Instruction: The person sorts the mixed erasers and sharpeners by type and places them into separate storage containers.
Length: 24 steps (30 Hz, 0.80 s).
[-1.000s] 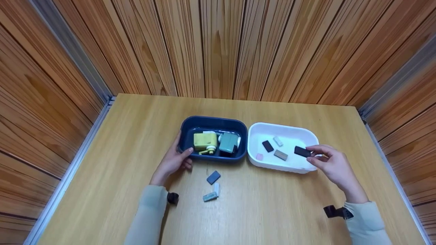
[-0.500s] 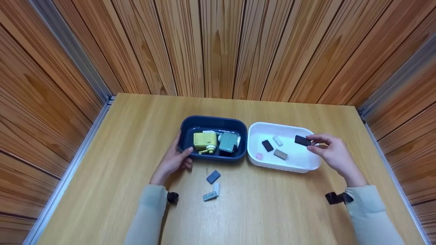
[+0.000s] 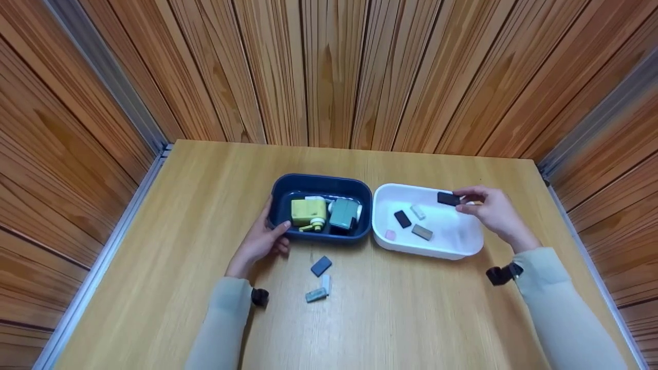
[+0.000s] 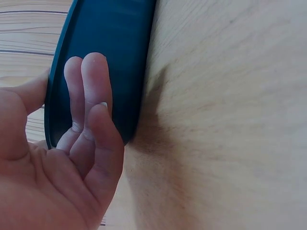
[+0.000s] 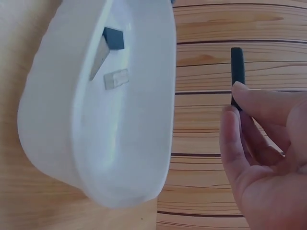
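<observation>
My right hand (image 3: pixel 491 210) pinches a black eraser (image 3: pixel 448 199) between thumb and fingertips, over the far right part of a white tub (image 3: pixel 457 241). In the right wrist view the black eraser (image 5: pixel 238 72) shows edge-on, up above the tub's rim. Inside the white tub lie a second black eraser (image 3: pixel 402 219), a white eraser (image 3: pixel 418 211), a grey-brown eraser (image 3: pixel 422 233) and a small pink piece (image 3: pixel 390 235). My left hand (image 3: pixel 259 239) holds the near left corner of a navy tub (image 3: pixel 329 239), thumb over its rim, fingers against the outer wall.
Inside the navy tub sit a yellow crank sharpener (image 3: pixel 307 210) and a teal one (image 3: pixel 343 214). On the table before it lie a dark blue eraser (image 3: pixel 321 265), a white eraser (image 3: pixel 326 284) and a teal-grey eraser (image 3: pixel 316 295). Plank walls (image 3: pixel 329 77) enclose the table.
My right hand has moved away from me and a little left, carrying the black eraser toward the white tub's far side. The left hand and the tubs look unchanged.
</observation>
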Tool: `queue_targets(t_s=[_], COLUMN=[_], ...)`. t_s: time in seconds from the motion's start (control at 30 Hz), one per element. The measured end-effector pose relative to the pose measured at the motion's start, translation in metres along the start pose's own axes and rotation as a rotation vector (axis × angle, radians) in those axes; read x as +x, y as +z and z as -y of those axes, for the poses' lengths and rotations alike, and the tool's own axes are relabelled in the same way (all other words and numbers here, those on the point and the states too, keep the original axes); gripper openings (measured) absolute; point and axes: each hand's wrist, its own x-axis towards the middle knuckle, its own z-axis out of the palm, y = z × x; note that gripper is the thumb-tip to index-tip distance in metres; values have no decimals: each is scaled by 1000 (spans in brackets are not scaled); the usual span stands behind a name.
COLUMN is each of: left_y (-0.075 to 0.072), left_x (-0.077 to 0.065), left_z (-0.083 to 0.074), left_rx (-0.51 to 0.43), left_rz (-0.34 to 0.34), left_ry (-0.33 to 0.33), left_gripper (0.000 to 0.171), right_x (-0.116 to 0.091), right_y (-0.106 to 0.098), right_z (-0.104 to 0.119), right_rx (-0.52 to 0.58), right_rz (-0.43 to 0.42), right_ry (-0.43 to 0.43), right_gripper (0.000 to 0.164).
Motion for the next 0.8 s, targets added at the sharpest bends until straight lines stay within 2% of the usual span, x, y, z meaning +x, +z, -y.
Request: queue_targets(t_s=[0.17, 0.37, 0.8], left_y=[0, 2, 1], left_x=[10, 11, 10], left_z=[12, 16, 15], left_rx=[11, 12, -17], left_rz=[-25, -51, -43], left_ry=[20, 29, 34], left_gripper=[81, 80, 83], right_x=[14, 24, 20], right_y=[-3, -3, -2], right_z=[1, -1, -13], right_rx=[23, 71, 123], right_rz=[47, 68, 55], right_ry=[46, 82, 73], right_gripper=[41, 44, 46])
